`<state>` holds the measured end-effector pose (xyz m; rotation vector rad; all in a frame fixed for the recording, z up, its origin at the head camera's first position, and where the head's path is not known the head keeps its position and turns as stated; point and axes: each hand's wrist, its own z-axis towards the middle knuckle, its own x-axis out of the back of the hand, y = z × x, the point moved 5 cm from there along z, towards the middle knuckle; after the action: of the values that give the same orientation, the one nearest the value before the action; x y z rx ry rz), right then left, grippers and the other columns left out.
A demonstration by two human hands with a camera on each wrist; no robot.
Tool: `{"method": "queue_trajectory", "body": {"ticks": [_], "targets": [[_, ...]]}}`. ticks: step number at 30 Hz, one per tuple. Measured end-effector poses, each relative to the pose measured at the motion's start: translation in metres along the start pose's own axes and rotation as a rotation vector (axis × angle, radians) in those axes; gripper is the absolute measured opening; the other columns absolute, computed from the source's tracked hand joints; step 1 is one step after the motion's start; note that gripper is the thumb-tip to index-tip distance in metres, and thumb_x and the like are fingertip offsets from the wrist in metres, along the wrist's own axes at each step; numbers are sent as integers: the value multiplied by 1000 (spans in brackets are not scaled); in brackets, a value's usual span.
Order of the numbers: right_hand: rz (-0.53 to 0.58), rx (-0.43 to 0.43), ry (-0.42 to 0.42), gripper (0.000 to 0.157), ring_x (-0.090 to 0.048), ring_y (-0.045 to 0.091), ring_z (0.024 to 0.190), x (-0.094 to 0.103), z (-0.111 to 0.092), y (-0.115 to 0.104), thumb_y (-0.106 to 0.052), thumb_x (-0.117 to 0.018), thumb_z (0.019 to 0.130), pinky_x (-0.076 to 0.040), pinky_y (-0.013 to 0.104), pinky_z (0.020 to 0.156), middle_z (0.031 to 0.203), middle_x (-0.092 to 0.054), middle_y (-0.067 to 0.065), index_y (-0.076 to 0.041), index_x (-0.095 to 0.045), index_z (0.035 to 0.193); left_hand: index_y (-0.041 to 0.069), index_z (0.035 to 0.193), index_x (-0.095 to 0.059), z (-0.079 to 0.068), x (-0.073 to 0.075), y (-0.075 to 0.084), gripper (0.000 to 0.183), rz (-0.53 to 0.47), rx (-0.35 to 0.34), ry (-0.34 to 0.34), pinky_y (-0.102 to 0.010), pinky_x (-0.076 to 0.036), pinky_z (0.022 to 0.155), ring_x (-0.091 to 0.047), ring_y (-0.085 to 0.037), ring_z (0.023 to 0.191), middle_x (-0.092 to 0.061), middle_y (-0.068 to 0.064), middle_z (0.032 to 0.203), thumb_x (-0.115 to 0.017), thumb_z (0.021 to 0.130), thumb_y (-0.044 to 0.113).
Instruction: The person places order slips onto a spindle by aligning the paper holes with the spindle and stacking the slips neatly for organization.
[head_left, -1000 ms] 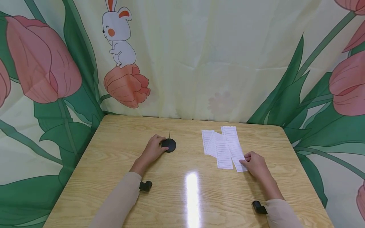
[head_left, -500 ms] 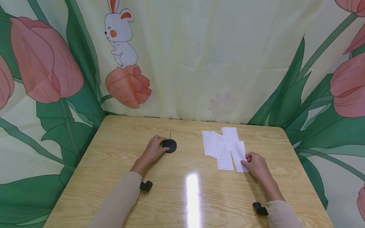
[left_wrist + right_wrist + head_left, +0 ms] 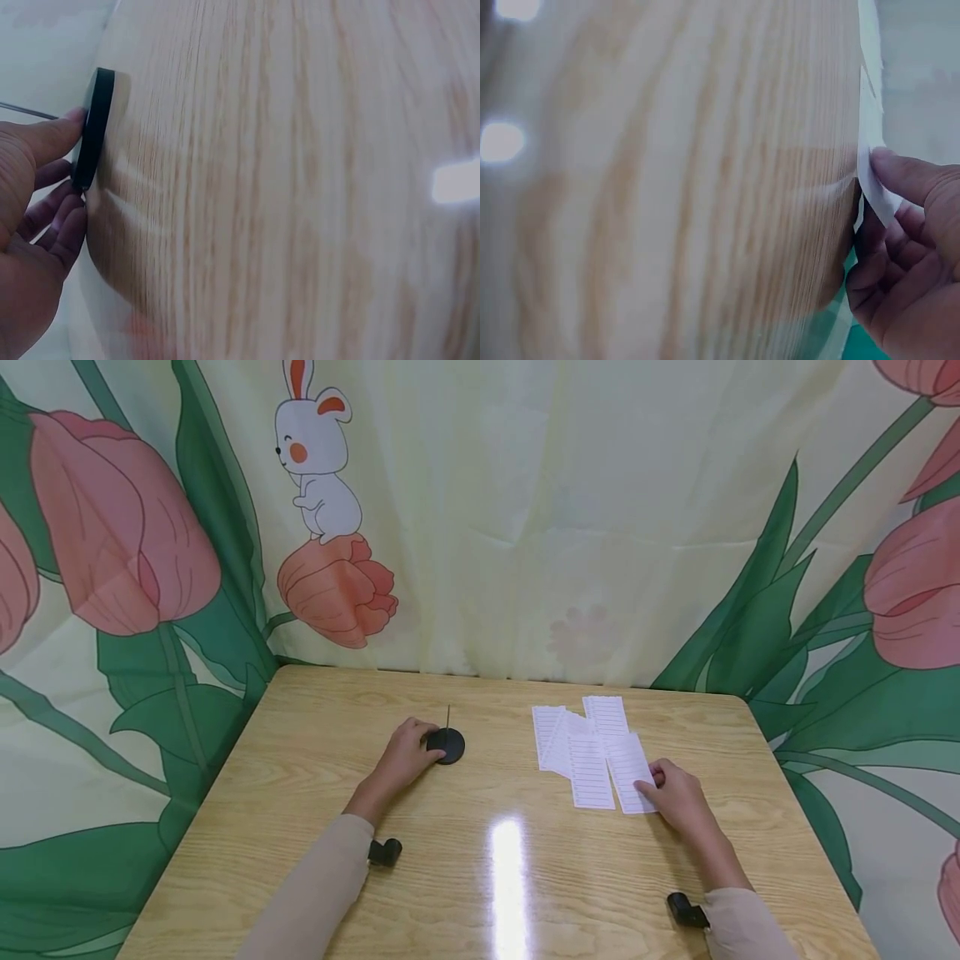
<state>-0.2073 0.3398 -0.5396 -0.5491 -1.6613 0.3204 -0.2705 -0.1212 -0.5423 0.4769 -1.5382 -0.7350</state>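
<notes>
At the table's left-centre, my left hand (image 3: 402, 753) holds the edge of a paper spike, a round black base (image 3: 452, 747) with a thin upright rod (image 3: 448, 717). In the left wrist view, the thumb (image 3: 56, 136) lies on top of the base (image 3: 95, 127), fingers at its rim. My right hand (image 3: 677, 793) pinches the near right corner of a white printed paper slip (image 3: 628, 770). The right wrist view shows this slip (image 3: 871, 157) bent up between thumb and fingers. More slips (image 3: 590, 772) lie overlapping to its left and behind it.
Both hands work over a wooden table (image 3: 450, 877) with a bright light reflection at its near middle. A curtain (image 3: 480, 527) printed with tulips and a rabbit hangs right behind the far edge. Black wrist cameras (image 3: 386, 852) sit at both cuffs.
The pinched slip has shifted slightly right and toward me; its far edge now shows apart from the slip behind it. The left hand and paper spike have stayed in place.
</notes>
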Motion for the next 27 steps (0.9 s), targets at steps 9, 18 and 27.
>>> {"method": "queue_trajectory", "body": {"ticks": [9, 18, 27], "targets": [[13, 12, 22, 34, -58, 29, 91, 3, -1, 2, -19, -65, 102, -49, 42, 80, 107, -67, 24, 9, -61, 121, 3, 134, -66, 0, -2, -1, 49, -12, -10, 4, -48, -50, 102, -59, -32, 117, -61, -15, 123, -82, 90, 19], [61, 26, 37, 37, -59, 28, 93, 10, -3, -5, -22, -65, 103, -51, 39, 80, 112, -67, 24, 8, -61, 126, 3, 135, -66, 0, -2, 0, 50, 3, -9, 6, -47, -51, 102, -60, -31, 116, -61, -14, 123, -82, 90, 19], [98, 50, 31, 37, -58, 26, 92, 24, -1, -18, -28, -62, 105, -49, 27, 73, 107, -66, 18, 4, -63, 123, 1, 140, -61, -1, 0, 3, 55, 61, -32, -10, -45, -52, 98, -58, -28, 110, -59, -14, 125, -80, 92, 22]]}}
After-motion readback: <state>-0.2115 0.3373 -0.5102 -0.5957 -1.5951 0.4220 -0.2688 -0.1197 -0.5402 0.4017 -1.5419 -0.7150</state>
